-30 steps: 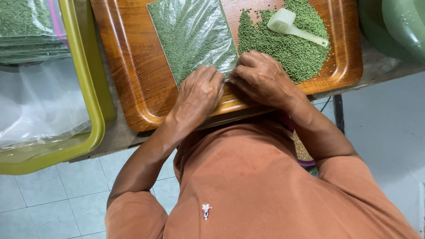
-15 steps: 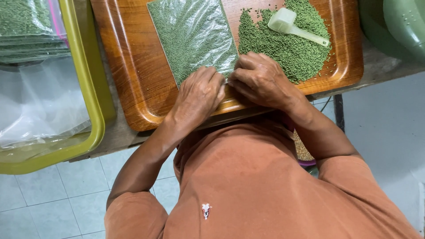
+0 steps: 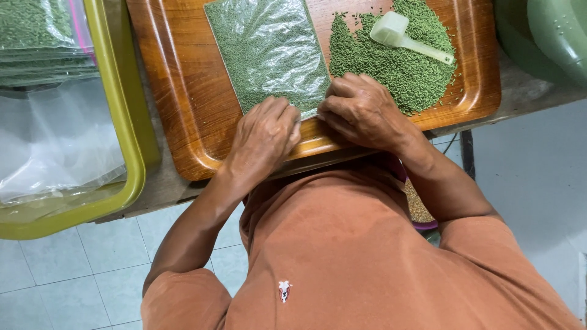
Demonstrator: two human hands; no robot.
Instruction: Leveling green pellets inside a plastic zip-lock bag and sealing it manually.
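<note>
Sealing a filled pellet bag at the tray's near edge.
Left hand (image 3: 264, 135) and right hand (image 3: 362, 110) pinch the clear bag of green pellets (image 3: 269, 52) shut on the wooden tray (image 3: 177, 91); pressing along the mouth likely follows.

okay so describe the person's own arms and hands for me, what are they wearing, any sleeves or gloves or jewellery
Both hands are bare: no gloves, rings or watch show on the left hand or the right hand. The forearms are uncovered too. The person wears a rust-orange short-sleeved shirt, the sleeves ending above the elbows, with a small white embroidered mark on the chest. Knuckles and veins stand out clearly.
</note>
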